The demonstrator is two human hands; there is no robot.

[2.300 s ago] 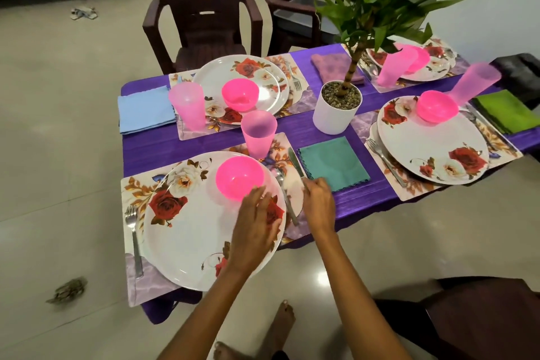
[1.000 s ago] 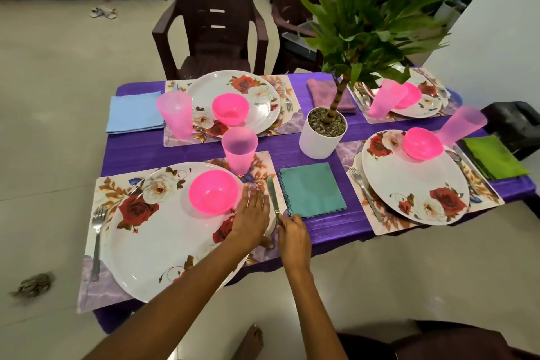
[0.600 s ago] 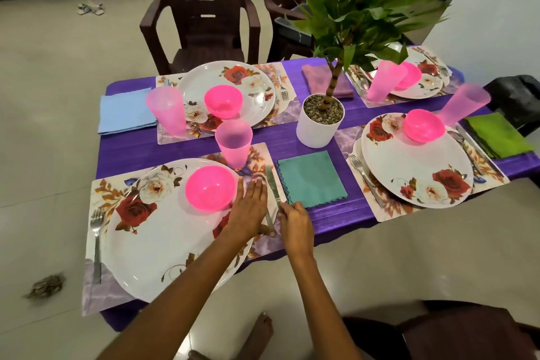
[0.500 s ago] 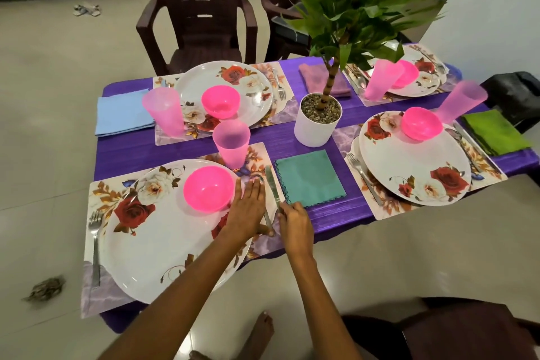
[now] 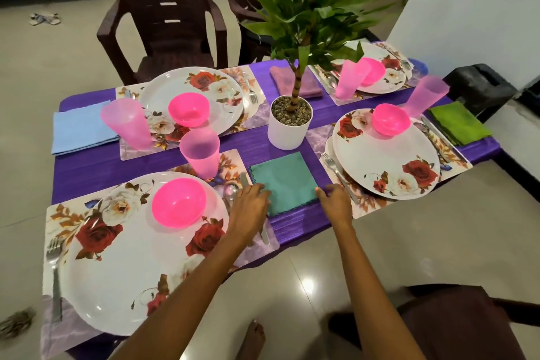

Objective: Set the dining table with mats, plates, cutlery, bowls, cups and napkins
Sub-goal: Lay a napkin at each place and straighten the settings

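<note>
Both hands reach over the near edge of the purple surface (image 5: pixel 87 168) to the teal napkin (image 5: pixel 285 181), which lies flat between them. The left hand (image 5: pixel 248 212) rests at the napkin's near left corner with its fingers bent down onto the cloth edge; whether they pinch it or only press on it cannot be told. The right hand (image 5: pixel 336 203) sits at the near right corner, fingers curled toward the edge, and its grip is just as unclear. Under and just beside the left hand lie a knife (image 5: pixel 264 235) and a spoon (image 5: pixel 230 193) on a floral mat (image 5: pixel 55 213). Further to the left of that hand, the mat carries a large rose-patterned plate (image 5: pixel 122 272) with a pink bowl (image 5: pixel 178 206) on it and a fork (image 5: pixel 54 266) at its far left side. A pink cup (image 5: pixel 200 152) stands just beyond the left hand. Beyond the napkin stands a white pot (image 5: pixel 289 126) holding a green plant (image 5: pixel 309 6). To the right of the right hand lies a second plate (image 5: pixel 385 155) with its own pink bowl (image 5: pixel 391 123) and a fork (image 5: pixel 336 171) close by the fingers.
</note>
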